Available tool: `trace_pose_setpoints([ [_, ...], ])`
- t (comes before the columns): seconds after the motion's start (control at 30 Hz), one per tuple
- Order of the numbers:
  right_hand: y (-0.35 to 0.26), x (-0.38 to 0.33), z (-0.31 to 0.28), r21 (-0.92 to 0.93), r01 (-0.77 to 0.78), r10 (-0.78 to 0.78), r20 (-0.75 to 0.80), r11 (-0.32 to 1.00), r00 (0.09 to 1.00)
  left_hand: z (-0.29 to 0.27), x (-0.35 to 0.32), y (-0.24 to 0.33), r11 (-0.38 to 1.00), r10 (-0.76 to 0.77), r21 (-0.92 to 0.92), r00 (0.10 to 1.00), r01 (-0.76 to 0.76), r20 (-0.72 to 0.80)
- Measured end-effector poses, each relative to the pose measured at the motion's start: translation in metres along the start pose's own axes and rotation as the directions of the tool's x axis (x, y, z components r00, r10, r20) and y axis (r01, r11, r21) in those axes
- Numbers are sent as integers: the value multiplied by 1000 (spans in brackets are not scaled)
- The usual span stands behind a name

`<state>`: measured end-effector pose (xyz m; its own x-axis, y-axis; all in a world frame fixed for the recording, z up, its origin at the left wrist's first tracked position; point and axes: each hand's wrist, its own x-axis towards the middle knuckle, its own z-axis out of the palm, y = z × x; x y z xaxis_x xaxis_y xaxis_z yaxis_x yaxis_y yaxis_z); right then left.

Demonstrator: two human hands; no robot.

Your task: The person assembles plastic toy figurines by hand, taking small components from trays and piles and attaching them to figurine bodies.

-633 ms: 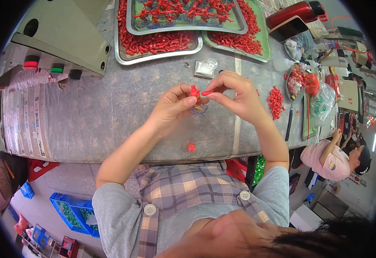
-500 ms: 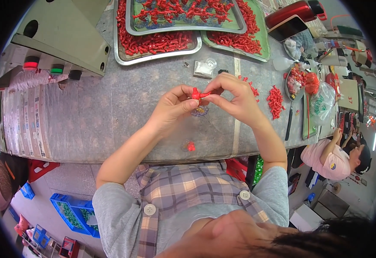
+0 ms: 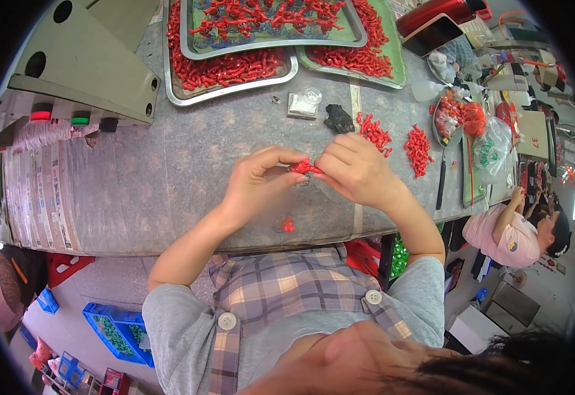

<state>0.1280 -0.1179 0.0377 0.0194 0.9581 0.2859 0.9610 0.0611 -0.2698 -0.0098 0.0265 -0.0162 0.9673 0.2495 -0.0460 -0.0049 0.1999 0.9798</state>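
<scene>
A small red plastic figure (image 3: 304, 166) is held between my two hands over the middle of the table. My left hand (image 3: 253, 181) pinches its left side between thumb and fingers. On its right end, the thumb and curled fingers of my right hand (image 3: 360, 168) close over a red limb-like part. Just under the figure a bit of clear plastic shows, mostly hidden by my fingers. Nearer to me, a small red piece (image 3: 288, 225) lies on the table.
Metal trays (image 3: 235, 87) of red parts and figures stand at the back. Two piles of small red parts (image 3: 419, 151) lie right, beside a black lump (image 3: 338, 120) and a black-handled tool (image 3: 441, 181). A grey machine (image 3: 97, 72) with coloured buttons stands left.
Both hands have come a little nearer to me with the red figure. My right fingers have curled in tighter over its right end, and the figure has turned. The black lump is now uncovered.
</scene>
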Motion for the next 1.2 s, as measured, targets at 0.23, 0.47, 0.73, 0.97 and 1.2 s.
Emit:
trace_pose_setpoints([
  [0.23, -5, -7, -1, -69, 8, -4, 54, 998, 999, 2, -1, 3, 999, -34, -8, 998, 34, 46],
  [0.47, -6, -14, -1, -127, 55, -48, 55, 990, 997, 2, -2, 1, 985, -133, -98, 986, 143, 105],
  [0.73, -7, -17, 3, -122, 88, -86, 20, 989, 996, 0, -2, -2, 995, 2, 94, 992, -14, 123],
  [0.97, -5, -20, 9, -32, 79, -78, 43, 996, 996, 1, -1, -3, 991, -131, 25, 983, 129, 129],
  [1.2, -4, -25, 15, 34, 30, -31, 29, 999, 999, 0, 1, -8, 977, -214, 9, 964, 215, 157],
])
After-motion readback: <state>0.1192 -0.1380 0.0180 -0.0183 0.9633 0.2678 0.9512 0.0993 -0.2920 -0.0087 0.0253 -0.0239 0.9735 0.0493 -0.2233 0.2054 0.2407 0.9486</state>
